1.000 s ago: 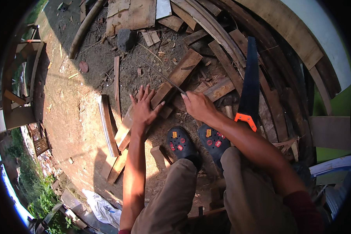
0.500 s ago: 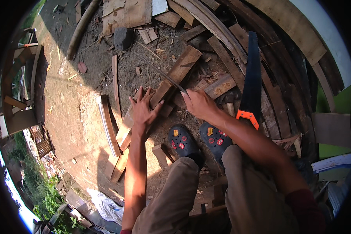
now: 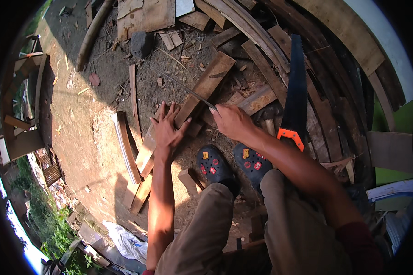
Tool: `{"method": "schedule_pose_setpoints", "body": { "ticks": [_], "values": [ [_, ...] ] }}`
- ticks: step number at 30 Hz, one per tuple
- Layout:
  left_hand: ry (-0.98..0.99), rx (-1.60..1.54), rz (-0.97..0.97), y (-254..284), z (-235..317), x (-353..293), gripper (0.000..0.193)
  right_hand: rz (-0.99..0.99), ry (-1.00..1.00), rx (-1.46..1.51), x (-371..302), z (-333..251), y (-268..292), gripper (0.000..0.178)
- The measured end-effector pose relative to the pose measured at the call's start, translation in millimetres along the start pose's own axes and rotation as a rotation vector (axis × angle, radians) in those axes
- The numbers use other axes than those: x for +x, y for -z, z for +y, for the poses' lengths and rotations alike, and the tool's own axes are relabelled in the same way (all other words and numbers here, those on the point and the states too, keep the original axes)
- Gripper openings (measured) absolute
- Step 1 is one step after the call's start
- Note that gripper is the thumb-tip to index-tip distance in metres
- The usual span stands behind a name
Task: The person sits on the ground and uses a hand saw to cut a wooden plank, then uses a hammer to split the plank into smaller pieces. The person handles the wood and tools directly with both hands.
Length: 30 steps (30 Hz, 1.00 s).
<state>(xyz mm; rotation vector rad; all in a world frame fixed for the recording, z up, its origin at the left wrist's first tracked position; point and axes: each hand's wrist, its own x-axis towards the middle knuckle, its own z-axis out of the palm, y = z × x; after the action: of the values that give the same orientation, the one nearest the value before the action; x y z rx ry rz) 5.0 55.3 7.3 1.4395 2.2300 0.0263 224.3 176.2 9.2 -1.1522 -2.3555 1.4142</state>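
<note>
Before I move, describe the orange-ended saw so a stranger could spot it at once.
Find the boards heaped on the right. Seen against them, rightward of the right hand, is the saw, its long dark blade pointing away. Its bright orange end sets it apart from those brown boards.

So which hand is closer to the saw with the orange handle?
Right. The right hand is left of the saw, not touching it; the left hand is farther left, on a wooden board.

Piece count

Hands [image 3: 168, 134]: 2, centre.
Thin metal blade [image 3: 192, 93]: 1, centre.
Orange-handled saw [image 3: 294, 89]: 1, right.
Dark clogs [image 3: 215, 163]: 2, below centre.
Dark rock [image 3: 142, 44]: 1, upper left.
White sack [image 3: 127, 242]: 1, lower left.
Lumber [image 3: 323, 128], upper right: overlapping, can't count.
</note>
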Motion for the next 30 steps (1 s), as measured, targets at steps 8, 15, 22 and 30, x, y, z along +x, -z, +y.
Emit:
{"method": "schedule_pose_setpoints", "body": {
  "ticks": [8,15,22,30],
  "values": [
    [0.025,-0.066,-0.012,3.9,1.6,-0.2,0.07,-0.008,0.058,0.036,2.3,-0.8,2.1,0.03],
    [0.027,-0.094,0.102,-5.4,6.8,-3.3,0.067,0.085,0.091,0.047,9.6,5.1,3.5,0.031],
    [0.006,-0.068,0.083,-9.1,1.7,-0.9,0.066,0.03,0.035,0.071,6.5,5.0,11.2,0.032],
    [0.028,-0.054,0.067,-7.9,4.3,0.5,0.066,0.182,0.219,0.135,15.1,7.0,4.1,0.033]
  ]
}}
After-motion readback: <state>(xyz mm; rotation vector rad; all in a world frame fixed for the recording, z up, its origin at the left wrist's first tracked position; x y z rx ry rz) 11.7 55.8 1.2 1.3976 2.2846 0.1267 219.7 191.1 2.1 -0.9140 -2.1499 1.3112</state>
